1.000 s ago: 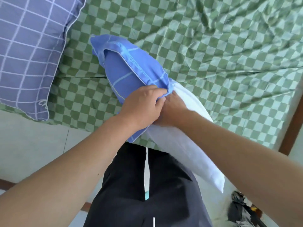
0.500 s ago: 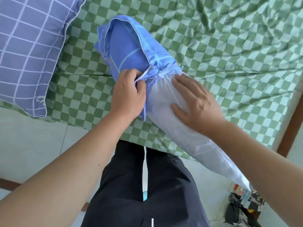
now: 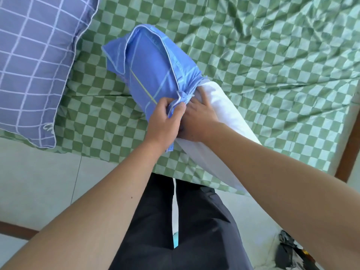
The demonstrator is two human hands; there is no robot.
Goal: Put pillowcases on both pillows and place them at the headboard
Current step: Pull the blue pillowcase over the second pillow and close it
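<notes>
Bed: a green checked sheet point(image 3: 272, 55) covered the bed, and it was wrinkled.
First pillow: a pillow in a purple-blue case with white lines point(image 3: 35, 61) lay on the bed at the far left. It looked all dressed.
Second pillow: a white pillow point(image 3: 220, 121) lay slanted across the near edge of the bed. Its far end was inside the case. Its near end poked out bare, over the edge of the bed.
Blue pillowcase point(image 3: 153, 75): it covered only the far part of the white pillow. Its open end was bunched up where the two hands met.
Left hand point(image 3: 165, 121): its fingers were closed tight on the bunched edge of the blue pillowcase.
Right hand point(image 3: 198, 117): it lay on the white pillow, just beside the left hand, with its fingers at the bunched edge. I could not tell if it was pinching cloth or only pressing down.
Done: one pillow looked ready. The second one was partly in its case, maybe about half.
Left to do: I think the blue case had to be pulled all the way down over the bare end. Then both pillows had to go to the headboard. No headboard could be seen clearly.
</notes>
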